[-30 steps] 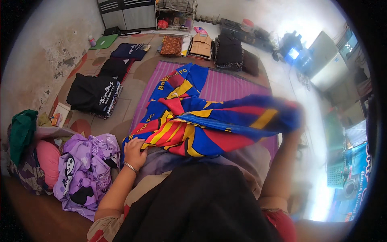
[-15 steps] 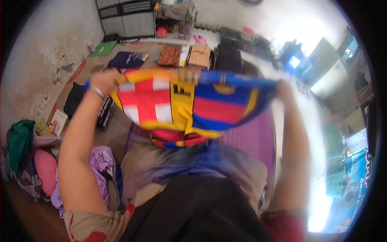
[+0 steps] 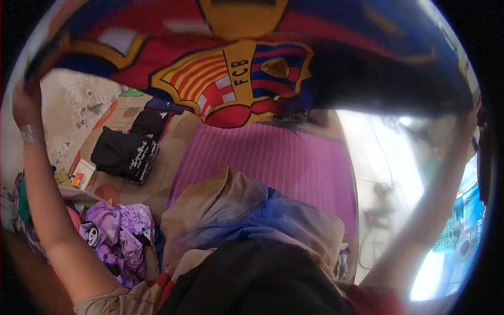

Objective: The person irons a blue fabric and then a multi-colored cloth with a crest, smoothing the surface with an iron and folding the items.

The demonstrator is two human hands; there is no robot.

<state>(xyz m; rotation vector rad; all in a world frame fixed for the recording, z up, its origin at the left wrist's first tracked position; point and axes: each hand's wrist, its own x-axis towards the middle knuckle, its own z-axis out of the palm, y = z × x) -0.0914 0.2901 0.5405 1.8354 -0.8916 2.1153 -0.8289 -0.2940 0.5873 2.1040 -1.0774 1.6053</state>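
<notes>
A wide cloth [image 3: 231, 58] in red, blue and yellow, printed with a large shield-shaped crest, is stretched across the top of the view. My left hand [image 3: 27, 107], raised at the far left with a band round its wrist, grips one end of it. At the far right my right hand [image 3: 467, 118] holds the opposite end; its fingers are blurred and partly hidden. The cloth's lower edge sags in the middle, and its upper part runs out of view. Below it, brown and blue fabric [image 3: 252, 215] covers my lap.
A purple striped mat [image 3: 262, 144] lies before me. On the left are folded black clothes [image 3: 123, 152], a crumpled purple printed garment [image 3: 118, 231] and a small white box [image 3: 83, 173]. Pale floor tiles [image 3: 370, 168] and a green basket [image 3: 446, 239] are to the right.
Both hands have risen and spread apart with the cloth. It now hangs closer and higher, covering the far side of the room and uncovering the mat and the folded black clothes.
</notes>
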